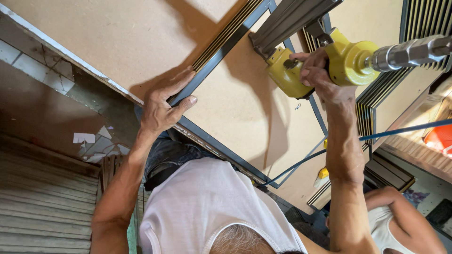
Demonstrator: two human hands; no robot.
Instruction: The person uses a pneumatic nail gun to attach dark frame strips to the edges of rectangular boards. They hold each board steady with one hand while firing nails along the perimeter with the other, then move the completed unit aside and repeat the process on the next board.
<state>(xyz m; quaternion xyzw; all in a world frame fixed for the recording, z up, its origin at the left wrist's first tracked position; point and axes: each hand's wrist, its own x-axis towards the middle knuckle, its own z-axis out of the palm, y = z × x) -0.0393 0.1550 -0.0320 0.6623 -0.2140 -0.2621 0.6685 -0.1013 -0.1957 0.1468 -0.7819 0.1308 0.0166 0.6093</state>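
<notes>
Pressing flat w/ fingers together and thumb spread, the left hand (162, 108) pins the dark frame moulding (221, 47) against the tan backing board (235, 103), right where the strip meets the board's near edge. Opposite, the right hand (320, 75) has fingers clamped round the grip of a yellow pneumatic nailer (346, 61), index area near the trigger, though I can't tell if it's pulled; the gun's long magazine (292, 16) lies along the frame's far rail, nose approx at the frame corner. A steel hose coupling (412, 51) sticks out the back of the tool, and a blue air hose (329, 148) runs across the board toward its near edge. Risks, as I judge them: the left fingertips sit on the same moulding the gun works, so a slip or a fastener blowing sideways thru the thin strip could catch them; the hose dragging over the board might also tug the gun off line. Surface is a plain fibreboard sheet, w/ a stack of ribbed gold-and-black frames (376, 101) at its far right corner. Beyond the left edge: cracked tiled floor (70, 89) and a corrugated shutter (42, 207). Another person's arm (400, 207) shows at lower right, and something orange (440, 138) at the right edge.
</notes>
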